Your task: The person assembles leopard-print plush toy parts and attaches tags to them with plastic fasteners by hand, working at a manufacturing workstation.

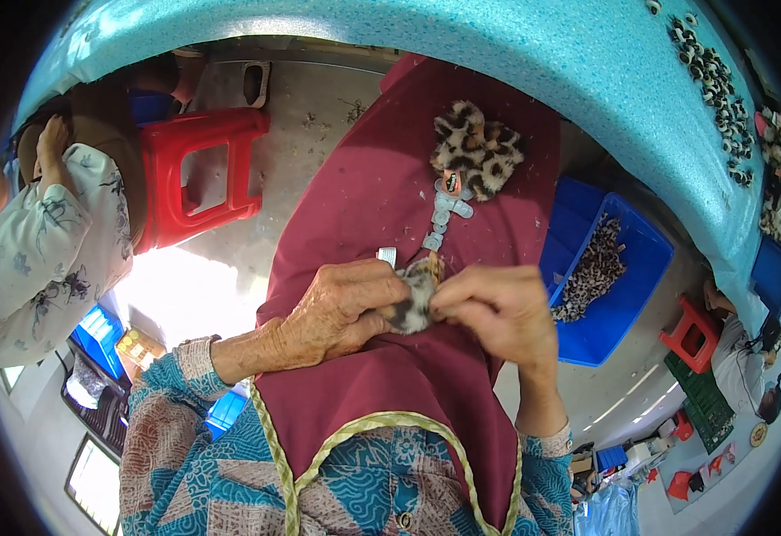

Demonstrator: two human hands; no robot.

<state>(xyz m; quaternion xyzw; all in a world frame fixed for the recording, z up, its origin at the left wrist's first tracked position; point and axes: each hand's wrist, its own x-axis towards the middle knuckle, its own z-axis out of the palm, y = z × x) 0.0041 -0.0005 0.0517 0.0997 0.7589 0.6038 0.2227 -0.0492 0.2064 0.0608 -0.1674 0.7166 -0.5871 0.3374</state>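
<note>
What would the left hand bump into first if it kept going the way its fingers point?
Probably the right hand. The left hand points to the person's right, and both pinch the same small spotted furry piece, so they nearly touch already.

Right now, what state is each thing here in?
left hand: closed on the small leopard-print fabric piece
right hand: pinching the same piece
finished leopard-print bow: lying on the maroon apron
grey plastic clips: lying loose on the apron
blue bin: holding leopard-print pieces
red stool: upright
</note>
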